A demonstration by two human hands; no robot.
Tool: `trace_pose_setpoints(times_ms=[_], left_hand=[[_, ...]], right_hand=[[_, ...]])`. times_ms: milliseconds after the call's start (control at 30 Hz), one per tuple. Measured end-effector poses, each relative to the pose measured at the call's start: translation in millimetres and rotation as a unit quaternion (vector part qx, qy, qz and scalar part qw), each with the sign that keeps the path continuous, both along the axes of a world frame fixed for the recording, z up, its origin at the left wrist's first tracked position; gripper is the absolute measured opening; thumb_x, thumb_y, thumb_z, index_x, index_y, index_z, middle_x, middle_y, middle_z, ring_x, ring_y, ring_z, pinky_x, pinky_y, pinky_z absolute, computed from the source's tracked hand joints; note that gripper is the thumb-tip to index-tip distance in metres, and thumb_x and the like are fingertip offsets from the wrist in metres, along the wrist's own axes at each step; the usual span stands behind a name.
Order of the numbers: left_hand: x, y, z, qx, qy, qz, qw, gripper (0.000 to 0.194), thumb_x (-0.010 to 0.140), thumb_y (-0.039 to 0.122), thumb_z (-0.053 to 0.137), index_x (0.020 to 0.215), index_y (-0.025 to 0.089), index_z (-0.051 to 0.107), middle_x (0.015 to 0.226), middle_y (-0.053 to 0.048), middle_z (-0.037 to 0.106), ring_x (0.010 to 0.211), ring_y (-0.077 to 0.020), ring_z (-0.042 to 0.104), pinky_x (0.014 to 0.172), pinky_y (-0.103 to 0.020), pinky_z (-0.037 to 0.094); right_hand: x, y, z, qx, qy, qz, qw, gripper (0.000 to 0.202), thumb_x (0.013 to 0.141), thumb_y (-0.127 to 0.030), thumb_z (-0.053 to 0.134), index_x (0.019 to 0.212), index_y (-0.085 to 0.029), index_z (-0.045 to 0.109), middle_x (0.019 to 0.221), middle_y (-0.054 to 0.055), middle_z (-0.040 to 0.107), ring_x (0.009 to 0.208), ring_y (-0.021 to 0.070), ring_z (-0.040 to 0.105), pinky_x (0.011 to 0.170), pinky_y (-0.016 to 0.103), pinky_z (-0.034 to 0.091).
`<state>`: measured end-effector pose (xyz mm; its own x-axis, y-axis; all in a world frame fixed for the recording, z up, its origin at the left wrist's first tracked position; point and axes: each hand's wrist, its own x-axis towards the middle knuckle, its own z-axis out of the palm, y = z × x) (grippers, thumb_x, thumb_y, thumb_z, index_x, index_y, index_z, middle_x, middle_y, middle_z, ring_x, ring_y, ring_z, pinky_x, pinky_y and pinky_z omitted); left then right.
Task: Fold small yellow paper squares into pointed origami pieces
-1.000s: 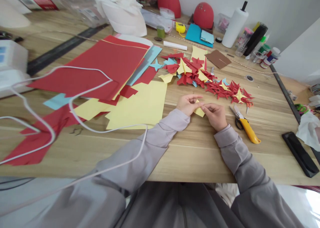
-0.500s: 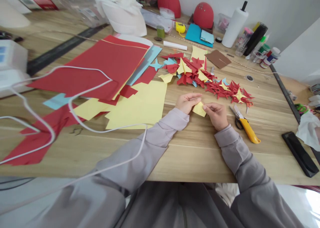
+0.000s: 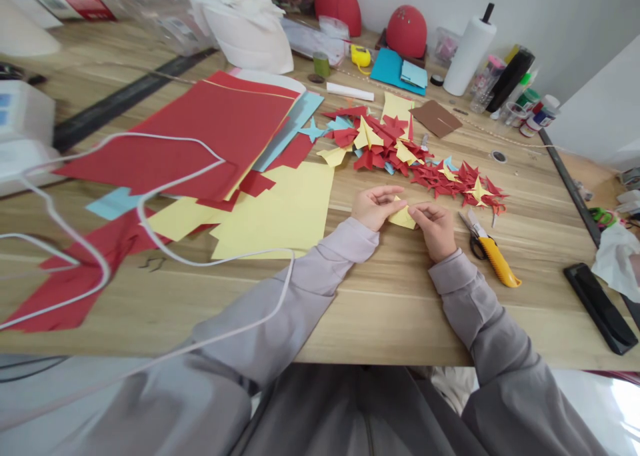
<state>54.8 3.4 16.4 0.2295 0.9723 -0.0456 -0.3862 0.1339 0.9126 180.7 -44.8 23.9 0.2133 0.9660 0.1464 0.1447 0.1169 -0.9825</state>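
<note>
"Fingers on both hands are pinching something, so where are we starting?"

"Well to their left. White cord (image 3: 107, 269) is looping over the red sheets (image 3: 200, 129), perhaps helping to weigh them down, though I'm only guessing."

"And nearer the fingers?"

"A big yellow sheet (image 3: 295, 203) is lying flat on the desk (image 3: 380, 309), just left of them, probably for easy reach."

"What is the left hand (image 3: 369, 208) doing?"

"Its thumb and fingers are clamping one side of a small yellow piece of paper (image 3: 403, 219). That piece is sitting between the hands; I can't tell whether it's touching the desk."

"So the right hand (image 3: 436, 231) is holding the other side?"

"Yes, thumb and forefinger are nipping it. Two grips are likely stopping such a light scrap from turning."

"What's lying beyond the fingertips?"

"Red, yellow and blue folded shapes (image 3: 383, 146) are lying heaped there, which is leaving the fingers some room."

"And to their right?"

"Scissors (image 3: 477, 248) and a yellow cutter (image 3: 501, 264) are resting together, blades pointing away, presumably sparing the wrist. Farther right, a black oblong object (image 3: 600, 309) is lying well apart, seemingly out of the way."
</note>
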Motion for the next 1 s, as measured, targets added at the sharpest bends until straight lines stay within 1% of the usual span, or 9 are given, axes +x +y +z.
trace_pose_setpoints(times_ms=[100,233,300,400,533,633,800,933,1000], left_hand=[[-0.3,-0.2,0.5,-0.004,0.010,-0.009,1.000,0.041,0.046,0.024,0.077,0.084,0.012,0.067,0.053,0.002,0.059,0.048,-0.0077,0.051,0.052,-0.023,0.043],[0.9,-2.1,1.5,0.008,0.019,-0.031,0.999,0.036,0.047,0.020,0.076,0.081,0.011,0.067,0.058,-0.001,0.063,0.056,-0.0109,0.057,0.060,-0.027,0.048],[1.6,-2.7,1.3,0.014,0.025,-0.038,0.999,0.035,0.047,0.019,0.075,0.080,0.011,0.067,0.058,-0.001,0.063,0.056,-0.0110,0.057,0.060,-0.027,0.048],[1.9,-2.8,0.8,0.023,0.027,-0.028,0.999,0.033,0.048,0.019,0.075,0.079,0.011,0.067,0.058,-0.001,0.063,0.053,-0.0098,0.055,0.056,-0.026,0.047],[1.0,-3.4,1.9,0.034,0.034,-0.027,0.998,0.031,0.049,0.019,0.074,0.079,0.012,0.066,0.058,0.000,0.062,0.052,-0.0088,0.054,0.054,-0.024,0.045],[0.6,-4.8,3.0,0.040,0.041,-0.038,0.998,0.031,0.049,0.019,0.074,0.078,0.012,0.066,0.059,0.000,0.062,0.053,-0.0087,0.054,0.055,-0.024,0.045],[1.1,-5.7,1.7,0.038,0.044,-0.049,0.997,0.033,0.048,0.020,0.075,0.078,0.012,0.066,0.062,-0.002,0.064,0.055,-0.0095,0.055,0.057,-0.025,0.046],[1.2,-5.5,0.7,0.046,0.053,-0.041,0.997,0.034,0.049,0.020,0.076,0.080,0.011,0.066,0.062,-0.002,0.064,0.054,-0.0095,0.055,0.056,-0.025,0.045],[1.1,-5.5,0.7,0.043,0.048,-0.038,0.997,0.034,0.048,0.019,0.075,0.080,0.011,0.066,0.063,-0.002,0.064,0.055,-0.0095,0.055,0.057,-0.025,0.046]], right_hand=[[1.1,1.4,-1.3,-0.001,0.029,-0.016,0.999,0.023,0.063,-0.039,0.068,0.067,-0.017,0.063,0.059,-0.001,0.062,0.050,0.0092,0.051,0.046,0.022,0.041],[3.2,4.0,-5.2,0.002,0.079,-0.039,0.996,0.022,0.063,-0.038,0.069,0.068,-0.017,0.063,0.059,-0.002,0.063,0.053,0.0105,0.054,0.050,0.023,0.044],[3.4,5.1,-6.5,0.011,0.097,-0.049,0.994,0.022,0.062,-0.037,0.070,0.068,-0.017,0.062,0.060,-0.002,0.063,0.053,0.0100,0.054,0.052,0.024,0.045],[3.1,5.7,-6.5,0.002,0.109,-0.055,0.993,0.024,0.060,-0.038,0.071,0.069,-0.017,0.061,0.062,-0.002,0.063,0.054,0.0102,0.055,0.052,0.024,0.045],[2.5,4.5,-4.2,-0.011,0.084,-0.035,0.996,0.027,0.058,-0.040,0.072,0.069,-0.018,0.059,0.061,-0.002,0.062,0.054,0.0106,0.055,0.053,0.024,0.045],[2.6,3.2,-2.5,0.008,0.057,-0.010,0.998,0.025,0.059,-0.039,0.072,0.062,-0.018,0.058,0.058,-0.003,0.061,0.054,0.0101,0.053,0.055,0.024,0.044],[2.9,2.1,-2.1,0.028,0.020,-0.006,0.999,0.028,0.060,-0.042,0.071,0.056,-0.019,0.054,0.056,-0.003,0.057,0.055,0.0100,0.051,0.056,0.025,0.043],[3.3,2.1,-3.2,0.025,0.023,-0.001,0.999,0.030,0.063,-0.043,0.068,0.054,-0.019,0.053,0.055,-0.003,0.056,0.054,0.0098,0.050,0.056,0.024,0.042],[3.8,2.3,-3.8,0.017,0.034,-0.002,0.999,0.032,0.067,-0.045,0.064,0.054,-0.019,0.053,0.053,-0.003,0.055,0.053,0.0094,0.049,0.054,0.024,0.041]])
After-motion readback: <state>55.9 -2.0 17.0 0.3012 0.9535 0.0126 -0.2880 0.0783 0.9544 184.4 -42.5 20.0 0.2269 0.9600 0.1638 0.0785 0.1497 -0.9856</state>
